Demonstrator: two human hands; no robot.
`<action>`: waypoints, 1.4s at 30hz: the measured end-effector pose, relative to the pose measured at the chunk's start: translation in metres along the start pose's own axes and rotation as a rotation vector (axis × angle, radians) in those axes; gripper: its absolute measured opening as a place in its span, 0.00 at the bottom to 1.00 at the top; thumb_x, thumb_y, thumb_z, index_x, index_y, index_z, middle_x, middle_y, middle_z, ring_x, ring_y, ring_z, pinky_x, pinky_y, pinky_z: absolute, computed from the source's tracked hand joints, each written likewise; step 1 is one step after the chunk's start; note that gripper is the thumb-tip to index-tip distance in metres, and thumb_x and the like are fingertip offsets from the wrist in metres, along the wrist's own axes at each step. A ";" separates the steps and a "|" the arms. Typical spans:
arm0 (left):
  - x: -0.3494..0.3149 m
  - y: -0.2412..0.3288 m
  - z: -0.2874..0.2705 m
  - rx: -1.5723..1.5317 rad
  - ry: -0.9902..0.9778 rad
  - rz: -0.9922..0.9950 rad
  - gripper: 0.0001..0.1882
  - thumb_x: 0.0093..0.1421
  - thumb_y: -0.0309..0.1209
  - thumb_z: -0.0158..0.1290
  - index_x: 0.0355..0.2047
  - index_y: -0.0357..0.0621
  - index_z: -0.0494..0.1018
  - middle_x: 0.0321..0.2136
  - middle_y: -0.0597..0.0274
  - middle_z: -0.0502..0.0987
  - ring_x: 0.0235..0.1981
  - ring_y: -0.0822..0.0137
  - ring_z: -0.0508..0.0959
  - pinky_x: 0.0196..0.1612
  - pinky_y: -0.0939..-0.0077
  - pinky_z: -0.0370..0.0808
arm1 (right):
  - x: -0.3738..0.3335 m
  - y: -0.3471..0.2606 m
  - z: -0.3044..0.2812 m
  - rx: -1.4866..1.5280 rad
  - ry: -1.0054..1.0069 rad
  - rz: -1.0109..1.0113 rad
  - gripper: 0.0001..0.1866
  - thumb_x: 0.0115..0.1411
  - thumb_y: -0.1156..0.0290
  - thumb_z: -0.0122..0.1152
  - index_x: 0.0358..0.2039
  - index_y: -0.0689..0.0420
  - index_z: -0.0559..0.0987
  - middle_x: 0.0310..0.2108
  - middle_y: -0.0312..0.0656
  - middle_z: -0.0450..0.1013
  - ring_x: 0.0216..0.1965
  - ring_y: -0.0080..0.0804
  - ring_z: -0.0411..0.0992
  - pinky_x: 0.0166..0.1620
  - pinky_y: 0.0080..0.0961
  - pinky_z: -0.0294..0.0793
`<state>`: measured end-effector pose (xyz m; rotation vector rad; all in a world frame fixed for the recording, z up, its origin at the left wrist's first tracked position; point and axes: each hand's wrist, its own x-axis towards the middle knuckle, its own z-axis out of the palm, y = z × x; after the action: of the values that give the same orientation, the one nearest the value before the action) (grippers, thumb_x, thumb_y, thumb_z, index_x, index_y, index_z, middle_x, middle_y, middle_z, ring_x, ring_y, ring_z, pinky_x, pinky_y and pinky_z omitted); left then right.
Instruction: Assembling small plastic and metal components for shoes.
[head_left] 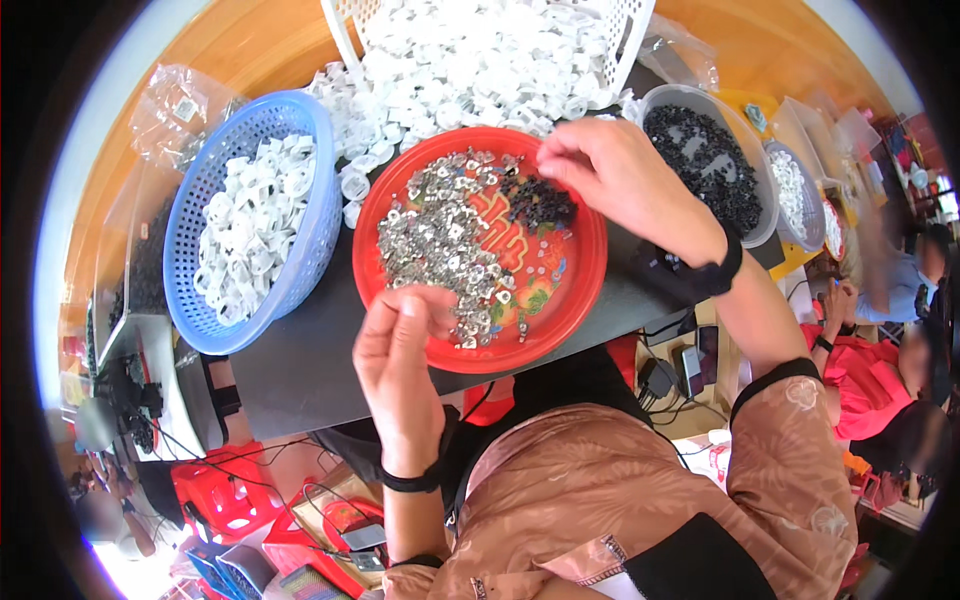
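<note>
A round red tray with a printed pattern lies on the dark table before me. Small silver metal pieces cover its left half, and a pile of small black parts sits at its right. My left hand is at the near left rim, thumb and fingertips brought together beside the metal pieces. Over the far right rim, next to the black parts, my right hand has its fingers bent and pressed together. Whatever either hand pinches is too small or hidden to make out.
A blue basket of white plastic parts stands left. Behind the tray, a white crate spills more white pieces. To the right is a grey tub of black parts. Cables hang below the table; other people work far right.
</note>
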<state>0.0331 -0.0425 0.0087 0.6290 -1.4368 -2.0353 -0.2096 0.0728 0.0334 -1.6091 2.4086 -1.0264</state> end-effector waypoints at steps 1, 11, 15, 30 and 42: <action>-0.005 -0.004 0.004 0.070 0.014 0.018 0.10 0.68 0.31 0.47 0.37 0.35 0.73 0.33 0.60 0.78 0.31 0.75 0.73 0.40 0.79 0.70 | 0.009 0.006 -0.004 -0.058 0.003 -0.011 0.07 0.56 0.70 0.60 0.30 0.60 0.81 0.27 0.49 0.77 0.30 0.49 0.76 0.36 0.39 0.75; -0.009 -0.010 0.013 0.170 0.065 0.066 0.09 0.67 0.29 0.49 0.34 0.36 0.75 0.31 0.63 0.78 0.29 0.77 0.71 0.38 0.82 0.69 | 0.116 0.031 0.033 -0.268 -0.066 -0.291 0.11 0.54 0.70 0.62 0.37 0.59 0.80 0.34 0.49 0.77 0.38 0.47 0.75 0.41 0.38 0.73; -0.010 -0.011 0.013 0.187 0.073 0.074 0.09 0.66 0.29 0.49 0.35 0.36 0.76 0.31 0.63 0.79 0.29 0.78 0.71 0.38 0.82 0.69 | 0.131 0.020 0.055 -0.448 -0.205 -0.143 0.13 0.52 0.70 0.63 0.37 0.62 0.79 0.36 0.53 0.77 0.41 0.50 0.75 0.42 0.40 0.74; -0.007 0.000 0.013 -0.168 0.078 -0.006 0.19 0.68 0.30 0.47 0.56 0.35 0.66 0.51 0.53 0.74 0.41 0.71 0.77 0.49 0.76 0.71 | 0.065 -0.039 0.021 0.525 -0.366 -0.132 0.09 0.61 0.71 0.61 0.38 0.62 0.82 0.33 0.39 0.80 0.35 0.22 0.76 0.41 0.20 0.74; -0.010 -0.013 0.002 -0.472 0.113 -0.071 0.06 0.66 0.28 0.50 0.42 0.42 0.73 0.46 0.52 0.77 0.41 0.63 0.81 0.42 0.75 0.79 | 0.012 -0.040 0.025 0.386 -0.301 -0.074 0.06 0.55 0.72 0.64 0.30 0.60 0.81 0.25 0.43 0.77 0.28 0.34 0.76 0.36 0.30 0.74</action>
<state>0.0366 -0.0303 -0.0027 0.5830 -0.8334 -2.2457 -0.1728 0.0415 0.0397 -1.5868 1.8401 -1.0867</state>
